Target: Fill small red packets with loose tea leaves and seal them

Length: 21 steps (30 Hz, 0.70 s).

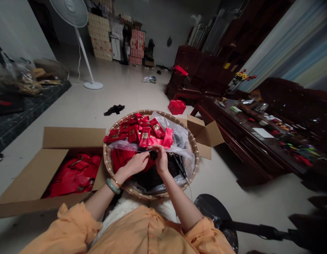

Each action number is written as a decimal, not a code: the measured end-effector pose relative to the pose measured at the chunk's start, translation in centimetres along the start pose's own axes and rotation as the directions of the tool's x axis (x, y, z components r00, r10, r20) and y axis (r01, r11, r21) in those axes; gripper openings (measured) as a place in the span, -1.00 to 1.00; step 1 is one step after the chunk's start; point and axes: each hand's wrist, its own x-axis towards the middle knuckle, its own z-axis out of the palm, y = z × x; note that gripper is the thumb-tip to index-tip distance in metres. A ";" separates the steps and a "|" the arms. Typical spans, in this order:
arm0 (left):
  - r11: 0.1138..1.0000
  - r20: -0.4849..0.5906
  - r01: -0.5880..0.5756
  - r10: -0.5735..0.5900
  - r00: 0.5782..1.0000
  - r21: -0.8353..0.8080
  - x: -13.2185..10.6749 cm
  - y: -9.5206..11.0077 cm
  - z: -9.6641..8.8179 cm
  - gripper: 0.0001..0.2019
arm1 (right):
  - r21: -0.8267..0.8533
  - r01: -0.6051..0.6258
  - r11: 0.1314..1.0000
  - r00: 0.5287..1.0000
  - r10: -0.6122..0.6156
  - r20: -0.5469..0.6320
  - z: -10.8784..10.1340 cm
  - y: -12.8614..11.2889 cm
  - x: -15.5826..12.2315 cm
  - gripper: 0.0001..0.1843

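My left hand (134, 164), with a green bangle at its wrist, and my right hand (161, 159) meet over a round woven basket (196, 155). Their fingers are closed around a small dark clump (153, 155), whose kind I cannot make out. Just beyond my fingertips, several shiny red packets (144, 137) with gold print lie heaped on clear plastic (176, 127). More red packets (122, 158) fill the basket's left side. Dark loose material (147, 180) lies in the near part. Right of my right hand rests a black hair straightener (180, 165), its arms apart, with a white cord.
An open cardboard box (33, 176) of red packets stands at the left, another open box (206, 132) behind the basket's right. A black round stand base (216, 215) lies near right. Beyond are a red box (177, 107), a dark wooden table (219, 130) and a white fan (93, 85).
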 end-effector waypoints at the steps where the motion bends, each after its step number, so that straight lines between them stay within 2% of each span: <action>1: 1.000 0.005 0.005 -0.005 1.000 0.006 0.0 0.0 0.0 -0.76 | -0.008 -0.010 1.000 1.000 0.010 0.020 0.0 -0.1 -0.1 -0.54; 4: 1.000 0.022 -0.002 0.001 1.000 0.029 -0.2 0.3 -0.1 -0.77 | -0.032 -0.059 0.998 0.994 0.062 0.088 0.0 -0.4 -0.2 -0.48; 8: 1.000 0.022 -0.003 0.002 1.000 0.029 -0.4 0.8 -0.4 -0.78 | -0.059 -0.146 0.988 0.981 0.152 0.120 0.0 -0.9 -0.1 -0.39; 13: 0.989 -0.010 0.098 -0.097 0.995 0.115 -0.2 1.7 -0.8 -0.75 | -0.059 -0.224 0.973 0.950 0.231 0.211 -0.1 -1.1 0.1 -0.38; 18: 0.972 -0.023 0.182 -0.181 0.983 0.151 0.2 2.2 -1.6 -0.73 | -0.007 -0.179 0.984 0.976 0.179 0.124 -0.9 -1.9 0.0 -0.53; 21: 0.955 -0.008 0.250 -0.252 0.968 0.160 0.5 2.2 -2.2 -0.69 | -0.143 -0.142 0.979 0.986 0.153 0.068 -2.3 -2.4 -0.4 -0.66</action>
